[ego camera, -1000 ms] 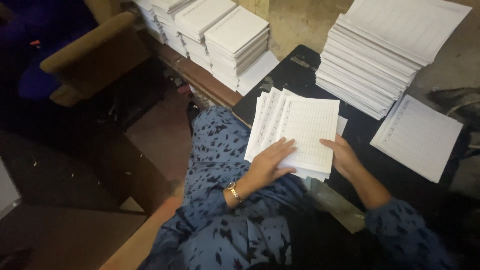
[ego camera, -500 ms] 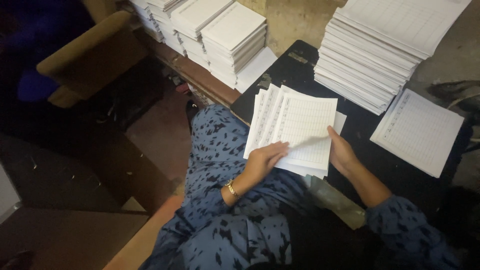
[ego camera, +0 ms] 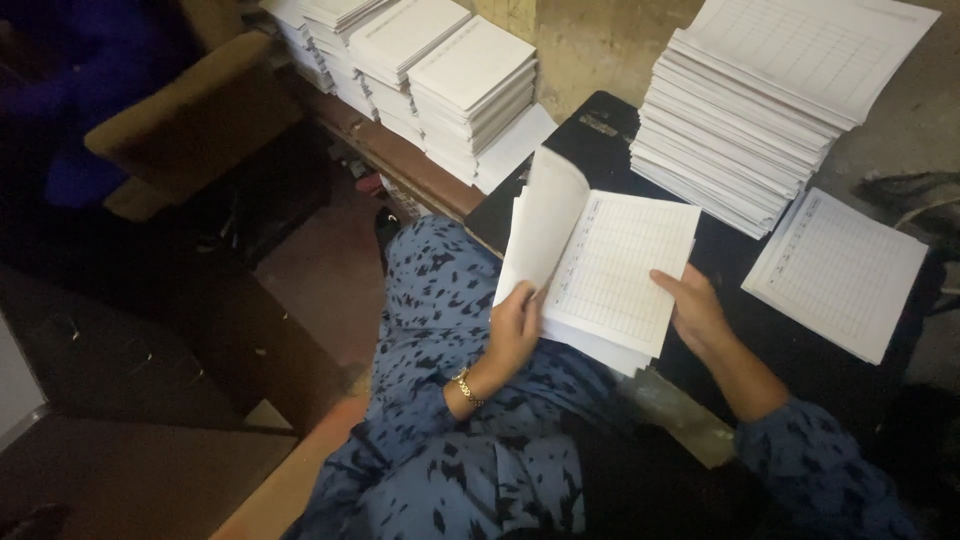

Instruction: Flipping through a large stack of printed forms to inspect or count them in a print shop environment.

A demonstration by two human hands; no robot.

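Left hand (ego camera: 515, 330) now grips lifted sheets (ego camera: 545, 225), earlier flat on the ruled stack (ego camera: 625, 270) on the bench (ego camera: 800, 350); right hand (ego camera: 697, 312) presses it open-palmed, grasping nothing. Leafing underway.

You wear a blue top with dark blotches all over it, and its long sleeves reach down your arms. A gold bracelet (ego camera: 463, 386) sits on your left wrist. Your hands are bare, with no gloves.

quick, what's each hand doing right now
left hand: closed on lifted sheets, folding them up and leftward
right hand: open, flat on the ruled sheet stack
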